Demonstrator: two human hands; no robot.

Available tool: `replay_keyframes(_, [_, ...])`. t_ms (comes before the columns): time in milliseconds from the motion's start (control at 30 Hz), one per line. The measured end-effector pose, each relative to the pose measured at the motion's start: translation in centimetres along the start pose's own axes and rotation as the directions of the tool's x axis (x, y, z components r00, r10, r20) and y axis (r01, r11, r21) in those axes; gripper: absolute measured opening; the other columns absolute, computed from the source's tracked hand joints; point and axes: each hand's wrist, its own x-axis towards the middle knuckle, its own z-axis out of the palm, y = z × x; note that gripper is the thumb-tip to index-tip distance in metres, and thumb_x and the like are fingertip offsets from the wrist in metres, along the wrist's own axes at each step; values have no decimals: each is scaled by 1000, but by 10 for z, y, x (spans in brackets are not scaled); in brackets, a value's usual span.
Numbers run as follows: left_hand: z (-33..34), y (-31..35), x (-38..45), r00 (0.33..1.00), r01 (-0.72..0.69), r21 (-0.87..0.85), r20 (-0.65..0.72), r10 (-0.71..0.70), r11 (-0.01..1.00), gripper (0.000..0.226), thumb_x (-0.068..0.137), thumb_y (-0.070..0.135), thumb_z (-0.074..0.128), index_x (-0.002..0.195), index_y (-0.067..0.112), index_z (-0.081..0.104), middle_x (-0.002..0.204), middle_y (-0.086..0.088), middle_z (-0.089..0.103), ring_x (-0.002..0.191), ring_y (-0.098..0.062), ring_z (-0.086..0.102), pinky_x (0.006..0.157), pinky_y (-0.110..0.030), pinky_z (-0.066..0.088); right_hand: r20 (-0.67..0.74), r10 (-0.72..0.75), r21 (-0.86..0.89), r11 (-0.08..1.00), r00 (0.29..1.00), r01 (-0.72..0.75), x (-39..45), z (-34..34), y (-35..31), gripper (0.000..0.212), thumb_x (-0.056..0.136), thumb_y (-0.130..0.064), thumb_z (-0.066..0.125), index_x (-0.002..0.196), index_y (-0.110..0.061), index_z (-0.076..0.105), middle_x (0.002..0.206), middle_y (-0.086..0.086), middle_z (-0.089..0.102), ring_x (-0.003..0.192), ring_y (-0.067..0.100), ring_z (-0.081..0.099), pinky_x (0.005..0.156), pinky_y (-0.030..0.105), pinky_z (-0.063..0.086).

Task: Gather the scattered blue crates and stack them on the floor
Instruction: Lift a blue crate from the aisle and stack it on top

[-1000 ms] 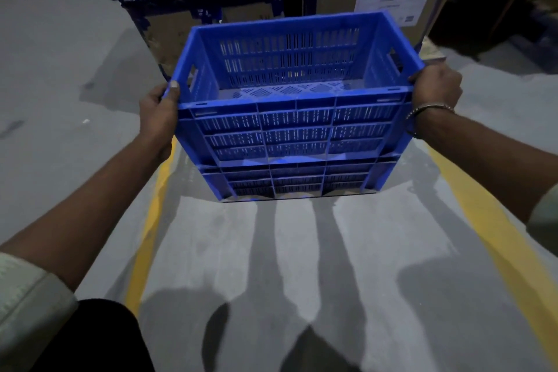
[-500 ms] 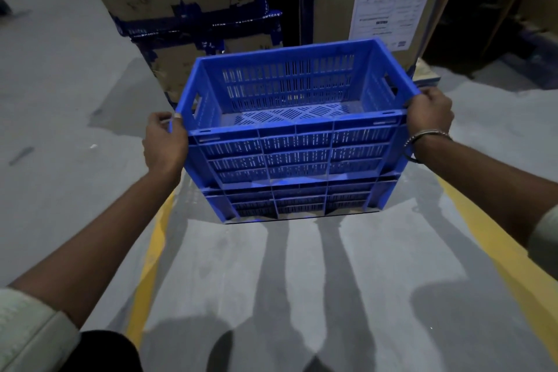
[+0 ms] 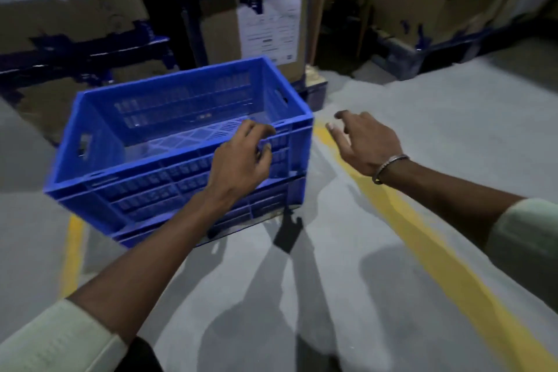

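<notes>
The white sheet point(image 3: 273, 29) taped to the cardboard box point(image 3: 222, 29) at twelve o'clock carried printed lines, but they were too blurred for me to read. No brand showed on the blue crate point(image 3: 169, 145) either.

The crate was hard moulded plastic, rectangular, open at the top, its walls cut with rows of narrow slots and ribbed in a grid, its base a lattice. A cut-out handhold sat in each short end wall. It sat at about eleven o'clock on the grey concrete floor point(image 3: 392, 136), between two painted yellow lines, tipped a little, its long axis running from nine o'clock up towards two, mouth facing up.

My left hand point(image 3: 241, 160) hung over the crate's near long wall towards its right end, fingers loosely curled and gripping nothing; whether they brushed the rim I couldn't tell. My right hand point(image 3: 367, 143) was at one o'clock, just beside the crate's right end but clear of it, fingers spread and relaxed. A metal bangle point(image 3: 389, 167) ringed that wrist.
</notes>
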Motion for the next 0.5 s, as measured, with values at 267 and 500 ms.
replay_keyframes(267, [136, 174, 25, 945, 8, -123, 325, 33, 992, 31, 95, 33, 53, 126, 28, 59, 128, -2, 59, 97, -36, 69, 83, -45, 54, 179, 9, -440, 895, 984, 72, -125, -81, 98, 45, 104, -49, 32, 111, -14, 59, 85, 7, 64, 89, 31, 58, 59, 40, 47])
replay_keyframes(500, [185, 403, -62, 838, -154, -281, 471, 276, 947, 35, 97, 26, 52, 130, 18, 57, 128, -13, 55, 105, -42, 68, 82, -45, 51, 137, 642, -663, 625, 754, -412, -302, -202, 164, 51, 101, -56, 29, 106, -15, 59, 105, 12, 67, 108, 33, 57, 69, 40, 45])
